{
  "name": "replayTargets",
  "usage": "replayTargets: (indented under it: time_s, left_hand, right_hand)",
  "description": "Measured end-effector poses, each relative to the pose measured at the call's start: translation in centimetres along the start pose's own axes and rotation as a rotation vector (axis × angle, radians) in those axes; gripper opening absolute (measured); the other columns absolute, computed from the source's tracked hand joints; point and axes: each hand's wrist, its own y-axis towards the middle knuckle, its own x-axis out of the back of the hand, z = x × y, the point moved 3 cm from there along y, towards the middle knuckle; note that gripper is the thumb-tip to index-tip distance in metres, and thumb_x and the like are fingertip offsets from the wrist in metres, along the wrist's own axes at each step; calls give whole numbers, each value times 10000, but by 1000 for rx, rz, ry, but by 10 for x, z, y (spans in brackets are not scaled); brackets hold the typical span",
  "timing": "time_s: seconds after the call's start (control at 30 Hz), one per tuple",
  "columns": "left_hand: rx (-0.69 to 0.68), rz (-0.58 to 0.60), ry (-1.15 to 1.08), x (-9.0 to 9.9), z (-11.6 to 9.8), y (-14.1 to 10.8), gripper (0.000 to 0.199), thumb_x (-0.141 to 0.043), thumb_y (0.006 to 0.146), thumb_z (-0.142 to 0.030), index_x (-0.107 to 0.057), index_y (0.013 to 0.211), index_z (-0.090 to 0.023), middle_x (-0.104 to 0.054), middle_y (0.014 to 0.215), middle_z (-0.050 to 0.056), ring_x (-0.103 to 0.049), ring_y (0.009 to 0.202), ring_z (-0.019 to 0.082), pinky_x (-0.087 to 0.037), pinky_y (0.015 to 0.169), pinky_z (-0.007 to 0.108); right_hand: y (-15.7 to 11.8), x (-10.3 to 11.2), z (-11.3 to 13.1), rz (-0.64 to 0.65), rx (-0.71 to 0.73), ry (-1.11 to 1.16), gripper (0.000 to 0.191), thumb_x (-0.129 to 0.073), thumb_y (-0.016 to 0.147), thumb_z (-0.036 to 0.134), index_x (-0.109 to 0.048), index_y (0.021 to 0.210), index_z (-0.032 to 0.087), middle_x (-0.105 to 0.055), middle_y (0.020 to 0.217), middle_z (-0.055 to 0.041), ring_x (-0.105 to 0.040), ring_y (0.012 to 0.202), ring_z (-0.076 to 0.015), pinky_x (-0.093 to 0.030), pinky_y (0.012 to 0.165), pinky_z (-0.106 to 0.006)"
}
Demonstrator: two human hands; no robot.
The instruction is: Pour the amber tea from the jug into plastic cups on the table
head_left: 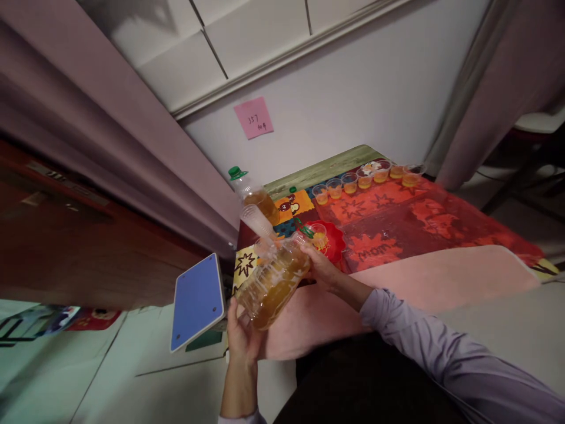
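Observation:
A large clear plastic bottle [273, 285] of amber liquid is held tilted between my two hands, its neck end pointing toward the red plate. My left hand [242, 338] is wrapped round the base end. Near the neck, my right hand [321, 268] grips the bottle's side. Just past the neck, a small clear plastic cup [318, 234] with some amber liquid stands in the red scalloped plate [338, 241]. A green item [304, 229] lies at that plate's left side. Whether liquid is flowing from the bottle I cannot tell.
Several clear cups [350, 184] with amber liquid line the table's back edge. A green-topped bottle [261, 203] and a stack of clear cups [257, 221] stand at the left. A small green cap [292, 189] lies behind. A blue board [198, 303] leans left of the table.

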Motion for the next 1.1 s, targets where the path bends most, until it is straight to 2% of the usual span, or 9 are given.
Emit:
replayTargets:
  time_s: [0.13,0.3,0.57,0.7,0.8,0.87,0.97,1.03,1.1]
  left_hand:
    - [-58,39,-24,-7,7,-1,429,-602,1033,-486,-792,1273,-185,-875,1054,116,-842,926,263,-660,913,403]
    - [-155,-20,14,-7,3,-1,350,-604,1053,-419,-806,1235,-198,-882,1058,81,-843,909,229,-668,847,344]
    - [-169,-68,71,-11,6,-3,313,-577,1093,-378,-807,1220,-207,-874,1151,84,-838,1034,209,-649,991,338]
    - [-277,-115,203,-7,6,0,285,-581,1078,-321,-801,1187,-175,-850,1214,127,-804,1183,254,-603,1117,428]
    - [-419,-180,280,-1,-6,-3,370,-790,943,-305,-748,1292,-191,-788,1376,134,-687,1406,312,-499,1242,490]
    - [-588,-184,353,-3,-20,-11,758,-984,720,-236,-684,1417,-244,-645,1607,112,-498,1596,318,-348,1345,451]
    - [-839,-1,602,-21,-36,-26,1239,-1081,357,-101,-637,1504,-247,-445,1773,141,-291,1703,376,-167,1404,454]
    - [-838,118,682,-34,-38,-29,1286,-1070,278,-64,-656,1483,-235,-485,1738,166,-322,1683,424,-181,1399,520]
    - [-801,150,705,-41,-36,-29,1214,-1067,310,-79,-680,1448,-241,-544,1690,165,-380,1654,431,-225,1385,548]
  right_hand:
    - [-8,-4,10,-15,78,-38,447,-753,841,538,-709,1231,323,-781,1282,-21,-731,1187,-306,-645,884,-432]
    - [-14,-7,17,-35,98,-66,483,-762,849,529,-701,1285,331,-792,1271,-26,-732,1218,-325,-632,983,-486]
    - [-22,-13,23,-65,234,-173,498,-771,842,511,-699,1295,315,-757,1371,-48,-659,1331,-338,-519,1179,-524]
    - [-26,-19,25,-56,239,-214,524,-772,844,529,-666,1307,309,-754,1369,-49,-657,1343,-341,-511,1194,-525]
    - [-30,-28,28,4,285,-239,473,-763,871,521,-663,1286,317,-749,1386,-34,-654,1358,-325,-522,1191,-501]
    - [-34,-37,30,72,332,-239,429,-762,893,516,-668,1265,321,-760,1365,-26,-666,1340,-311,-533,1178,-484]
    - [-40,-51,30,177,363,-248,414,-783,909,527,-660,1244,318,-775,1315,-29,-709,1261,-296,-570,1120,-469]
    - [-44,-59,30,217,366,-288,443,-797,914,544,-647,1259,310,-776,1294,-40,-736,1192,-289,-595,1075,-465]
    - [-46,-65,30,241,373,-329,477,-803,916,560,-640,1286,305,-767,1310,-53,-743,1173,-289,-605,1051,-461]
